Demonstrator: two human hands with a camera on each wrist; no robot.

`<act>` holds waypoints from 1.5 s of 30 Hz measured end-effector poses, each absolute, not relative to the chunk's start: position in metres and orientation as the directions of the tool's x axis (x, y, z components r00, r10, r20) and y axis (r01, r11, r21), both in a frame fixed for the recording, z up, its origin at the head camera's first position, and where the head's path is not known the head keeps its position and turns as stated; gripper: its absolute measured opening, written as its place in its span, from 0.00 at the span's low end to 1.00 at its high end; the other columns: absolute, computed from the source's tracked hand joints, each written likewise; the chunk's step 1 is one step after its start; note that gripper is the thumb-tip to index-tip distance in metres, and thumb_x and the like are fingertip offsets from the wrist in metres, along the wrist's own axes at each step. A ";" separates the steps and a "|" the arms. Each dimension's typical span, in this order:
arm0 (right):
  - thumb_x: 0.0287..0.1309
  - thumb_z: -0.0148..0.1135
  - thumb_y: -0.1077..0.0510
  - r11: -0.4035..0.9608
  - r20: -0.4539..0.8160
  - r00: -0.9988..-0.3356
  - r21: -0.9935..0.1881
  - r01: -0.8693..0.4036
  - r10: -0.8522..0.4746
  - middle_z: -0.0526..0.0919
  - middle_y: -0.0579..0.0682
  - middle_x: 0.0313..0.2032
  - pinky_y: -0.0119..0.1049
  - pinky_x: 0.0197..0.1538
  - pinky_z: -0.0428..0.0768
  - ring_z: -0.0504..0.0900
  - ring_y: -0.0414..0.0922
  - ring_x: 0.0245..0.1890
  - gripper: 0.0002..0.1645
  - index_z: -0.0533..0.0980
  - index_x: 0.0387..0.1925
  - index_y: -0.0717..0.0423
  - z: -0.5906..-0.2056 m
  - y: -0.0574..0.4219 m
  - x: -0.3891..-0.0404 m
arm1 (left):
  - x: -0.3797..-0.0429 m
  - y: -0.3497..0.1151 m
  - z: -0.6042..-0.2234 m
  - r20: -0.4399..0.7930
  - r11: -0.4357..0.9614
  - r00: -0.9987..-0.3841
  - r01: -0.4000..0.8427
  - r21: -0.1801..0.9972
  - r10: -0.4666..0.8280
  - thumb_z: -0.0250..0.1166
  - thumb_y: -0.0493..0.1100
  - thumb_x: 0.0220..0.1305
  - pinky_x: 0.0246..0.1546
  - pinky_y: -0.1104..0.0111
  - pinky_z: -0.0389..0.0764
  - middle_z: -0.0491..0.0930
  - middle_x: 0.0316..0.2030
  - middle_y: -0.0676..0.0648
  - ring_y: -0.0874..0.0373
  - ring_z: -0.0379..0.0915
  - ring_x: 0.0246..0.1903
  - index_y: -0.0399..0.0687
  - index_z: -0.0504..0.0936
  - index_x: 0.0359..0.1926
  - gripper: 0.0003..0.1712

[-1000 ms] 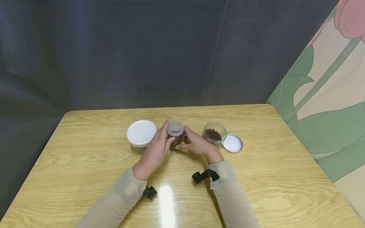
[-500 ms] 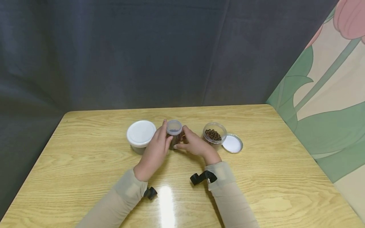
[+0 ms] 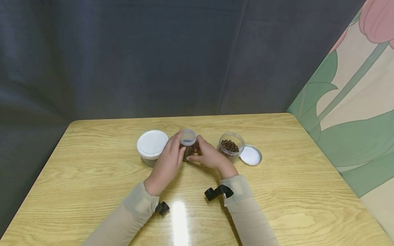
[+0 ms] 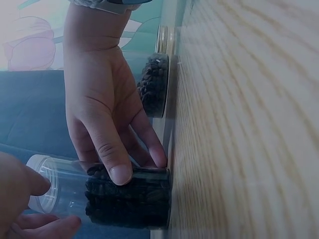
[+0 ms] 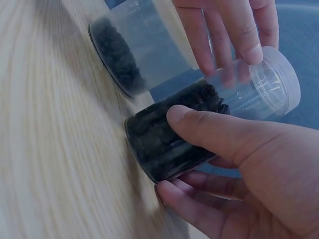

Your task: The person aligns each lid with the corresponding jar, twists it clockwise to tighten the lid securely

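Observation:
A slim clear jar (image 3: 188,150) of dark, seed-like pieces stands upright on the table, a translucent lid (image 5: 279,82) on its top. My right hand (image 3: 210,154) grips the lower body, its thumb (image 4: 113,159) across the near side and fingers curled behind. Higher up, my left hand (image 3: 168,160) holds the jar by the lid and upper wall, thumb and fingers on opposite sides. The pieces fill the lower part of the jar; above them the wall is see-through. In the head view the hands hide both sides of the jar.
Left of the hands stands a wide tub (image 3: 153,144) with a white lid, dark contents low inside. To the right is an open clear jar (image 3: 232,145) of brown beans or pellets, and a round metal-rimmed lid (image 3: 251,155) lies beside it. A dark curtain (image 3: 172,61) hangs behind the table.
The jar and my right hand have shifted slightly left over the last second. Both hands keep their hold, and the other containers stay in place.

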State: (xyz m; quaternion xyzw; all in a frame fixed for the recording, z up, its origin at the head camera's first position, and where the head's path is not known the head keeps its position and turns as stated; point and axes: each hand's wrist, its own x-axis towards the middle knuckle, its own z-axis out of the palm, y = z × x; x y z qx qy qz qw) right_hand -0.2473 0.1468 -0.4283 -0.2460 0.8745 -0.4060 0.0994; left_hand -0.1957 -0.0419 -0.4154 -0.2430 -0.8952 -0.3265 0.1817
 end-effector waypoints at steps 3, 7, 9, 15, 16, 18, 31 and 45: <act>0.61 0.72 0.58 0.553 0.027 -0.860 -0.756 -0.351 -0.510 0.76 0.56 0.41 0.39 0.45 0.80 0.76 0.51 0.41 0.28 0.65 0.52 0.63 -0.427 0.146 -0.247 | -0.196 -0.043 -0.415 0.488 0.668 -0.815 0.554 0.497 0.313 0.54 0.37 0.78 0.65 0.54 0.75 0.63 0.69 0.29 0.39 0.66 0.67 0.31 0.57 0.75 0.31; 0.60 0.73 0.58 0.554 0.029 -0.863 -0.756 -0.348 -0.504 0.76 0.57 0.42 0.43 0.48 0.82 0.78 0.51 0.43 0.30 0.65 0.53 0.63 -0.426 0.144 -0.247 | -0.196 -0.044 -0.414 0.492 0.662 -0.815 0.554 0.504 0.307 0.55 0.37 0.78 0.64 0.54 0.77 0.64 0.68 0.29 0.39 0.67 0.66 0.31 0.58 0.75 0.31; 0.59 0.74 0.58 0.556 0.028 -0.865 -0.755 -0.347 -0.502 0.77 0.57 0.43 0.44 0.50 0.83 0.79 0.52 0.44 0.31 0.65 0.54 0.64 -0.426 0.143 -0.247 | -0.197 -0.044 -0.414 0.495 0.662 -0.814 0.554 0.505 0.305 0.55 0.38 0.78 0.64 0.55 0.76 0.64 0.68 0.29 0.39 0.67 0.66 0.31 0.58 0.75 0.31; 0.61 0.72 0.56 0.576 0.007 -0.861 -0.740 -0.347 -0.509 0.77 0.57 0.41 0.43 0.47 0.82 0.78 0.49 0.41 0.32 0.63 0.57 0.63 -0.421 0.144 -0.246 | -0.199 -0.045 -0.415 0.511 0.669 -0.805 0.560 0.489 0.302 0.55 0.37 0.77 0.63 0.54 0.77 0.64 0.68 0.30 0.38 0.68 0.65 0.32 0.61 0.73 0.29; 0.62 0.72 0.56 0.579 0.000 -0.860 -0.740 -0.344 -0.511 0.77 0.57 0.41 0.43 0.47 0.82 0.77 0.49 0.41 0.32 0.63 0.58 0.63 -0.419 0.145 -0.246 | -0.199 -0.045 -0.414 0.513 0.669 -0.804 0.562 0.487 0.302 0.55 0.36 0.77 0.63 0.55 0.78 0.64 0.68 0.30 0.38 0.69 0.64 0.33 0.62 0.73 0.28; 0.63 0.71 0.56 0.581 -0.015 -0.858 -0.742 -0.335 -0.514 0.78 0.58 0.43 0.44 0.49 0.82 0.78 0.50 0.43 0.33 0.63 0.60 0.63 -0.417 0.146 -0.245 | -0.198 -0.046 -0.414 0.520 0.669 -0.800 0.565 0.482 0.301 0.56 0.36 0.77 0.61 0.56 0.80 0.64 0.67 0.30 0.39 0.71 0.63 0.33 0.63 0.72 0.27; 0.69 0.61 0.65 0.591 0.015 -0.855 -0.717 -0.370 -0.518 0.70 0.66 0.62 0.53 0.64 0.78 0.75 0.62 0.61 0.41 0.54 0.76 0.64 -0.392 0.156 -0.238 | -0.199 -0.049 -0.407 0.587 0.642 -0.750 0.617 0.455 0.305 0.56 0.35 0.75 0.57 0.58 0.82 0.68 0.63 0.33 0.42 0.73 0.58 0.32 0.72 0.64 0.20; 0.74 0.52 0.65 0.520 0.275 -0.835 -0.677 -0.521 -0.477 0.70 0.61 0.64 0.52 0.67 0.76 0.71 0.58 0.66 0.25 0.67 0.70 0.60 -0.369 0.173 -0.229 | -0.199 -0.048 -0.398 0.713 0.620 -0.585 0.737 0.270 0.385 0.60 0.32 0.68 0.61 0.55 0.79 0.72 0.60 0.32 0.41 0.73 0.59 0.31 0.77 0.58 0.18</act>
